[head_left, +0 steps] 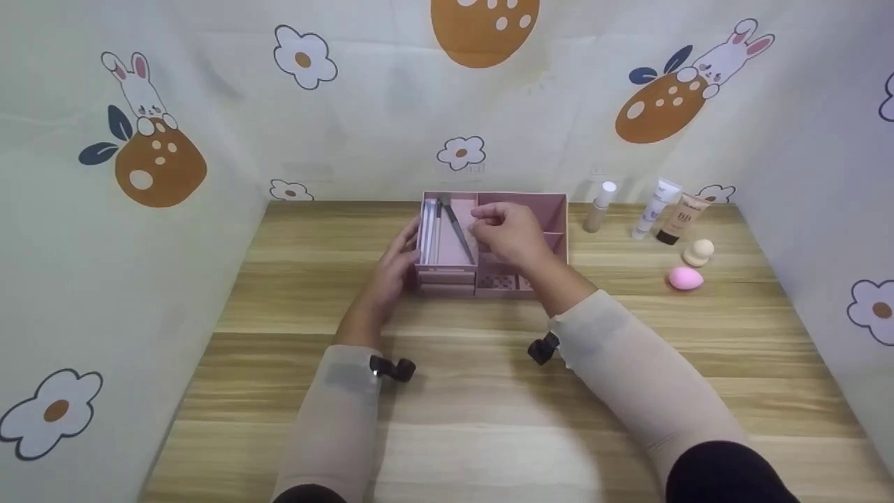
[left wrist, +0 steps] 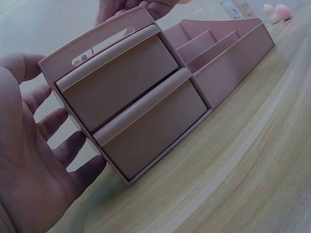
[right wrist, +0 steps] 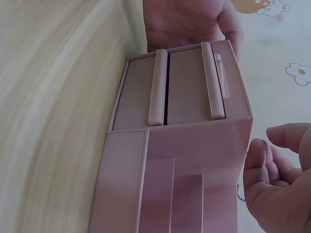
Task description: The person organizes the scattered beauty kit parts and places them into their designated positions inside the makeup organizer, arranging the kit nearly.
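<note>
Head cam faces forward and down at the pink organizer (head_left: 449,244) from well back; wrist cams (head_left: 398,369) sit close, tilted, both catching its drawers (left wrist: 131,82).

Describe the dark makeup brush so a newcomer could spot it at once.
On the wooden table stands a pink organizer. In its top left tray lies the dark makeup brush. It slants, while the paler sticks to its left lie nearly parallel.

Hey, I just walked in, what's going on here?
A person is working at a pink organizer. Their left hand touches its left side, while their right hand hovers over its top with nothing visible in it. Slim tools lie in the top-left section. A bottle, two tubes and two sponges sit off to the right.
</note>
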`<state>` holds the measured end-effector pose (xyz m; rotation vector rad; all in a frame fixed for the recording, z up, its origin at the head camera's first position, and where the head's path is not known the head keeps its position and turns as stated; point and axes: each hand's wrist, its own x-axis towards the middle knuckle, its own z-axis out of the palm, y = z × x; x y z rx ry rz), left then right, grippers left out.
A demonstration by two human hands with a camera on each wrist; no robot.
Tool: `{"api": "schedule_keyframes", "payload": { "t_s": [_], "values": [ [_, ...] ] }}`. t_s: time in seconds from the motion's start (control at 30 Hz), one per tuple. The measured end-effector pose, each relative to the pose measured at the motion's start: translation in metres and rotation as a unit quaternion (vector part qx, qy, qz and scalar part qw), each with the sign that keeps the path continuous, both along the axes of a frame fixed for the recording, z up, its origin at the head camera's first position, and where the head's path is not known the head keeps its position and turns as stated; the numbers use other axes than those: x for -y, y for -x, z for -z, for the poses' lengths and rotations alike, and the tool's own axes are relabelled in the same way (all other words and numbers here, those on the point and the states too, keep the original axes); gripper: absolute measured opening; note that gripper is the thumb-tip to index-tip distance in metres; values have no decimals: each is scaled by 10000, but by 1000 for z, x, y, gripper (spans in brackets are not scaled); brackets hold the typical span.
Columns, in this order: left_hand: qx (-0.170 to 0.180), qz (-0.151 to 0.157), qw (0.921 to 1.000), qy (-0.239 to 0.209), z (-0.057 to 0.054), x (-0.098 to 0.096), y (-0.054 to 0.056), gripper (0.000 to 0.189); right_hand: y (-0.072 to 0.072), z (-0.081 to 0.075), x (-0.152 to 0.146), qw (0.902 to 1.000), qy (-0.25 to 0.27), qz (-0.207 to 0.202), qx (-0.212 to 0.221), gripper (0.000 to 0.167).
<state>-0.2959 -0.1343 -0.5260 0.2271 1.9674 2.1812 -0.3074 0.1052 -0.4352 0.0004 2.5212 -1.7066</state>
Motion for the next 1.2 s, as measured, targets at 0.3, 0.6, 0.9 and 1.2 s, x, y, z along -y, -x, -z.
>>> {"api": "schedule_keyframes", "payload": {
  "t_s": [0.3,0.6,0.9,1.2],
  "values": [
    [6,6,9999,162,0,1,-1,59,-14,4,-34,9995,236,117,-178,32],
    [-43,-4,9998,182,0,2,-1,60,-26,10,-69,9969,724,320,-26,36],
    [-22,4,10000,79,2,1,1,61,-39,15,-103,9955,854,418,47,40],
    [-8,-12,9999,132,2,1,1,59,-54,21,-148,9953,746,607,99,42]
  ]
}}
